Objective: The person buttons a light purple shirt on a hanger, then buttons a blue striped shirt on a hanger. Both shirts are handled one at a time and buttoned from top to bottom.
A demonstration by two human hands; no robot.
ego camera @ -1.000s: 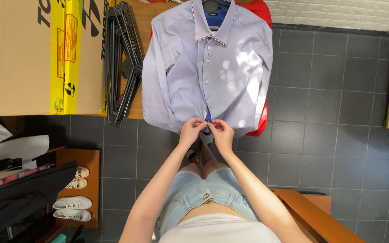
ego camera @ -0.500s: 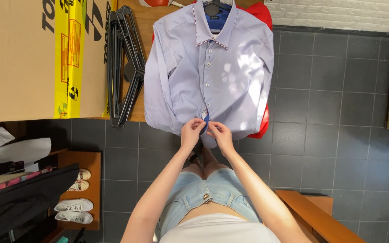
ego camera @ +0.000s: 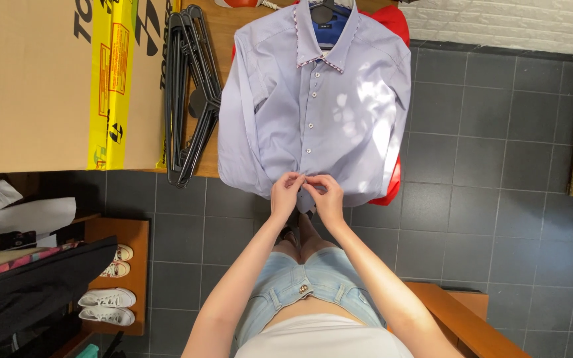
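Observation:
A light blue button-up shirt (ego camera: 313,106) lies on a hanger, front up, on a wooden table (ego camera: 223,40), its hem hanging over the near edge. My left hand (ego camera: 285,193) and my right hand (ego camera: 325,195) meet at the shirt's front placket near the hem, fingers pinched on the fabric around a lower button. A red garment (ego camera: 392,189) shows under the shirt at its right side.
A bundle of black hangers (ego camera: 190,99) lies left of the shirt. A large cardboard box (ego camera: 48,79) with yellow stripes fills the upper left. White sneakers (ego camera: 104,305) sit on a low shelf at lower left. Grey tile floor (ego camera: 485,166) lies to the right.
My view has shifted a little, so the shirt sits lower and more fully in frame. Both hands stay pinched at the placket near the hem.

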